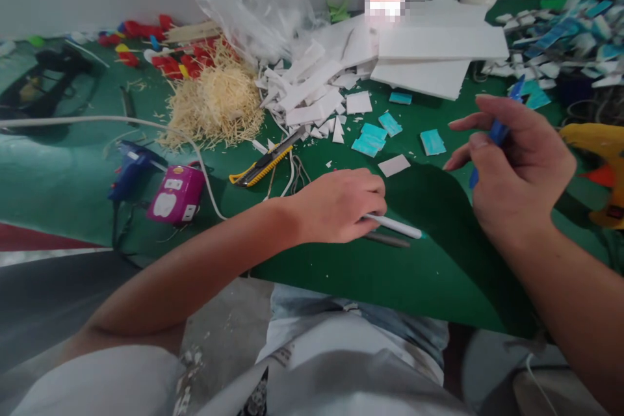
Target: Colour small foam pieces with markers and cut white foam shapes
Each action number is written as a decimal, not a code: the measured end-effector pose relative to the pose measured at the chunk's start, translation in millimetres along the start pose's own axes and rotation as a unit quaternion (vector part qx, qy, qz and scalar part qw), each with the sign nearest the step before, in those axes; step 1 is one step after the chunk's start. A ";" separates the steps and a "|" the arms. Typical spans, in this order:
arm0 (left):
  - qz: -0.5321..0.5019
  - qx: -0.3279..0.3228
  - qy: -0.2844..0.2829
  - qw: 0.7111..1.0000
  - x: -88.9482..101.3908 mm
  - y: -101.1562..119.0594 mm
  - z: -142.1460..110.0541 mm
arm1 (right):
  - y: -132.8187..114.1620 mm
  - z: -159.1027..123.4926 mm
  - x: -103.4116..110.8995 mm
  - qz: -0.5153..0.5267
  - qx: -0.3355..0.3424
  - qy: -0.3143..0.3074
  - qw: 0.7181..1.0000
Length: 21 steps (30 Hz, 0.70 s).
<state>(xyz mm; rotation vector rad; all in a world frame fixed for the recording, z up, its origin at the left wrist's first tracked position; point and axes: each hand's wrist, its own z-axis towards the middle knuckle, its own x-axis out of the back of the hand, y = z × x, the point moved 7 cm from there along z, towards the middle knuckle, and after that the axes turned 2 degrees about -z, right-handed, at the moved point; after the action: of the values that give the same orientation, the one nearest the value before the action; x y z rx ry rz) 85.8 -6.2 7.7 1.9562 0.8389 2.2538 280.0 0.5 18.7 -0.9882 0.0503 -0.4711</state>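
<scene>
Low over the table's front, my left hand (341,205) is closed round a slim white pen-like stick (397,226) whose end points right. A dark narrow strip (390,240) lies just below it. On the right, my raised right hand (519,166) holds a blue pen-like tool (498,133) between thumb and fingers, with some fingertips apart; its kind is unclear. Between the hands lie several small turquoise-coated pieces (370,140), another turquoise square (432,142) and a plain pale square (394,165). A yellow utility knife (267,159) rests left of them, blade out.
White foam scraps (312,94), white sheets (439,42) and a heap of thin wooden sticks (214,101) fill the back. A magenta power socket (176,194), blue glue gun (131,166) and white cable (205,169) sit left. A yellow tool (597,143) stands right.
</scene>
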 end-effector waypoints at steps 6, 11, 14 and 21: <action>0.068 0.215 0.038 0.974 12.8 -23.2 10.1 | -1.0 0.2 -2.2 0.064 -0.042 -0.012 0.997; 0.135 0.256 -0.019 0.957 2.0 -26.1 31.5 | 2.8 -0.1 -6.7 0.097 -0.095 -0.044 0.990; 0.127 0.242 -0.016 0.962 1.1 -25.8 31.6 | 3.8 -0.1 -7.4 0.080 -0.113 -0.046 0.989; 0.008 0.221 0.055 0.974 4.1 -39.9 -0.2 | -1.8 -1.1 -14.8 0.077 -0.118 -0.076 0.987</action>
<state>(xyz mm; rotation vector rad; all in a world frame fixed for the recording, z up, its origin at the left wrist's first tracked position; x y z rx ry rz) 72.4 29.3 -5.3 2.0087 1.4533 2.3600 265.8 4.8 17.1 -1.2400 0.0459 -0.2494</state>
